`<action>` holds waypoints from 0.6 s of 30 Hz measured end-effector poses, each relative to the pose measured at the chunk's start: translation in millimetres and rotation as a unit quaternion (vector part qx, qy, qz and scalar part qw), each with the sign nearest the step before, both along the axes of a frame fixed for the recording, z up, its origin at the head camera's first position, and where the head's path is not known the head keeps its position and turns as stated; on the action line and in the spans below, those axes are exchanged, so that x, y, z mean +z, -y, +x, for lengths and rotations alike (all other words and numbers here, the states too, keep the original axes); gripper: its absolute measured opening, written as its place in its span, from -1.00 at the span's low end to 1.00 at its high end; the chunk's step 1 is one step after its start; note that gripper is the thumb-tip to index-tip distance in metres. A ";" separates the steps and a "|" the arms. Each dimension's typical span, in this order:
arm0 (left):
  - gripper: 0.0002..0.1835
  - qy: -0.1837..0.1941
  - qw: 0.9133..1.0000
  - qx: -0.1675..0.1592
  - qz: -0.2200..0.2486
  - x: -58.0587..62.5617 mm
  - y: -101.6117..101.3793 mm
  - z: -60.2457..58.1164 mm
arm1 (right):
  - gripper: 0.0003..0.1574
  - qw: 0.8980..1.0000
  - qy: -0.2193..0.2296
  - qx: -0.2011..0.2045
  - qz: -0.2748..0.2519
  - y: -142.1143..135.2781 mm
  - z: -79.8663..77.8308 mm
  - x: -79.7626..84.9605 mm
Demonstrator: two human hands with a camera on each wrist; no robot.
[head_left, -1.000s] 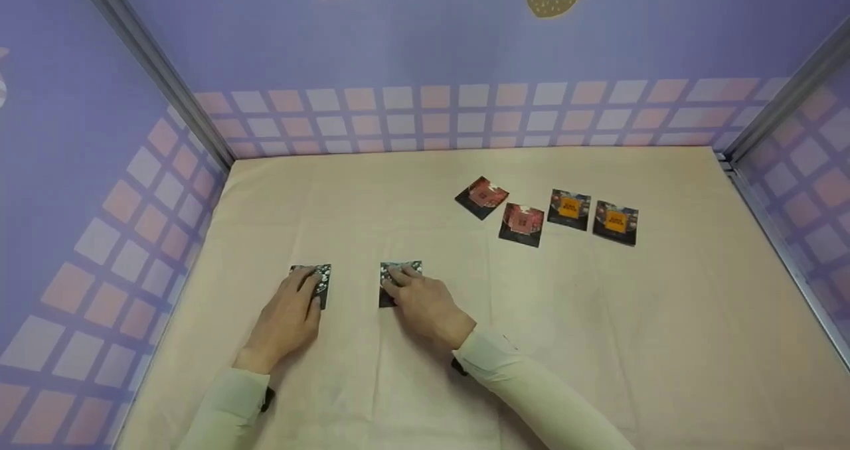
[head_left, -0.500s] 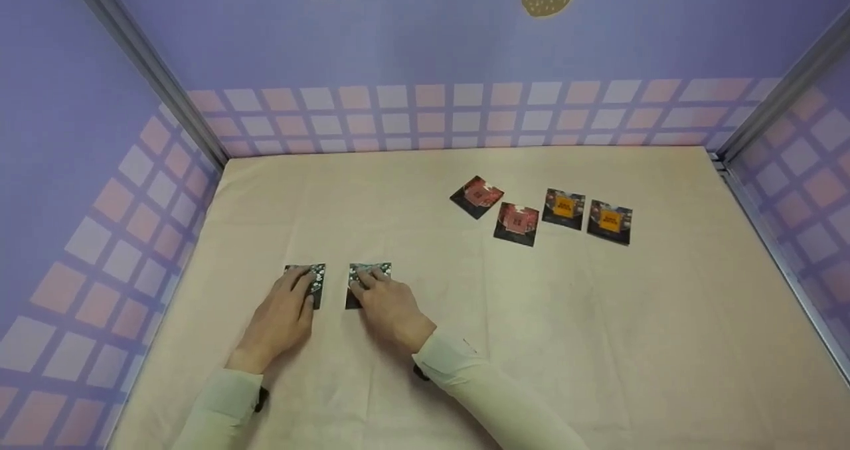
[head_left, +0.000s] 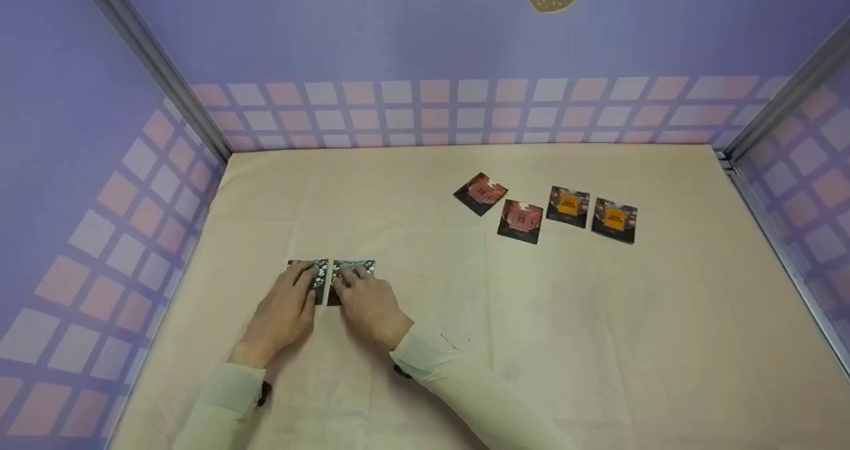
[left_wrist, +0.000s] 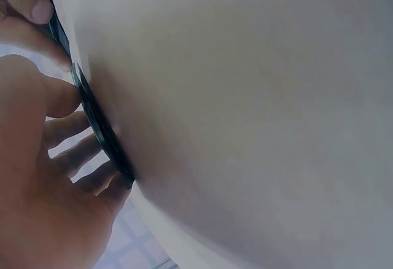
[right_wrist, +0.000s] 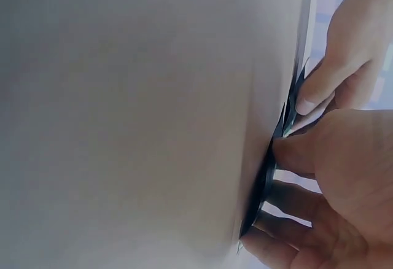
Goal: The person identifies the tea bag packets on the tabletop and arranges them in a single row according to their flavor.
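Two dark flat square packets with a white-and-green speckled pattern lie side by side on the cloth, a narrow gap between them in the head view. On the left packet (head_left: 319,281) rests my left hand (head_left: 282,310), fingertips pressing its top face. My right hand (head_left: 370,304) lies the same way on the right packet (head_left: 337,295), fingers spread over it. In the left wrist view the left packet (left_wrist: 101,131) appears edge-on, flat under the thumb and fingers. The right packet (right_wrist: 261,186) shows likewise under my right hand in the right wrist view. Both hands hide much of each packet's face.
Farther back to the right lie two packets with red labels, one turned askew (head_left: 480,193) and one nearer (head_left: 520,221). Beside them are two with orange labels, a left one (head_left: 568,206) and a right one (head_left: 615,220). Purple patterned walls (head_left: 425,45) enclose the cloth-covered table (head_left: 558,344).
My right hand has slid its packet leftward across the cloth, up close to the left one. The left hand and its packet have stayed nearly in place.
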State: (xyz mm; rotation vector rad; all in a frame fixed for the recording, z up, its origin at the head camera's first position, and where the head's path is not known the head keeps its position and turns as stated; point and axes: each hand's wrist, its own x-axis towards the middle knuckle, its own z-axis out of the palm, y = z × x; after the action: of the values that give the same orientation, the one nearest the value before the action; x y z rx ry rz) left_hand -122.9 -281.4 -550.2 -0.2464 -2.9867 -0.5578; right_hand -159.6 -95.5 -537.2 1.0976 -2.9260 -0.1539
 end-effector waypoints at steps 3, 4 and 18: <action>-0.51 0.002 1.000 -0.001 0.000 1.4 0.5 -0.5 | -0.46 1.000 0.005 -0.001 0.005 4.7 -0.2 1.1; -0.51 0.003 1.000 -0.002 0.000 1.6 0.5 -0.6 | -0.46 1.000 0.008 -0.002 0.007 5.8 0.2 1.1; -0.49 -0.004 1.000 -0.009 -0.004 -0.7 2.3 -2.2 | -0.44 0.999 0.046 -0.017 0.007 16.0 -1.9 2.6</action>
State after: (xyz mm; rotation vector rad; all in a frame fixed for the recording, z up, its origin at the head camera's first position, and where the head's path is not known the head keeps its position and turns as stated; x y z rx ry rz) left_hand -125.1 -283.6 -550.8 -0.2748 -2.9831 -0.5454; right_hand -161.4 -111.5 -534.6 1.0874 -3.0304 -0.1263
